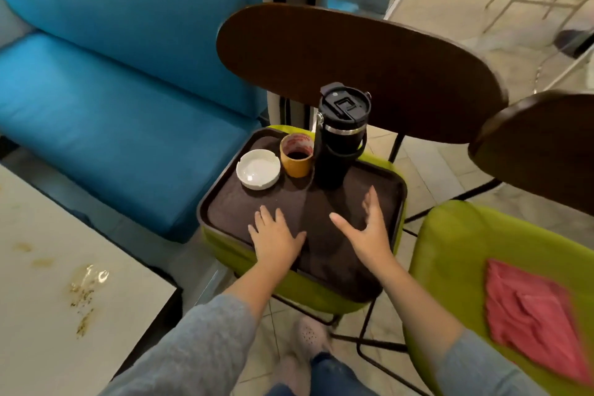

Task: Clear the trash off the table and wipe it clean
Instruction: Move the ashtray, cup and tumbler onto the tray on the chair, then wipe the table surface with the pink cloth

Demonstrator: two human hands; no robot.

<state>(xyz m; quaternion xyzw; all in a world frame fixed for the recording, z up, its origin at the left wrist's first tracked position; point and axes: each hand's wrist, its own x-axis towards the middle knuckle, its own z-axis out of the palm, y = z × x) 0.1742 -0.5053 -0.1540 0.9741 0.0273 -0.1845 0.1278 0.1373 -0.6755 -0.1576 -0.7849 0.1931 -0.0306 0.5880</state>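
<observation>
The table (48, 235) is sitting stained near left, the cloth (530, 321) lying near right. Left hand (276, 235) and right hand (369, 231) are hovering open-fingered, holding nothing, perhaps touching the tray (400, 190); jolting it risks spilling the cup (296, 156), toppling the tumbler (337, 138) beyond.

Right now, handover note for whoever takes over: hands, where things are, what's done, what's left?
Left hand and right hand: open over the tray, no grip on anything.
Tray sits on a green chair and holds the ashtray, paper cup and black flask.
Pink cloth lies on the next chair.
Done: the visible part of the table has no items on it.
Left: wipe its stains.
</observation>
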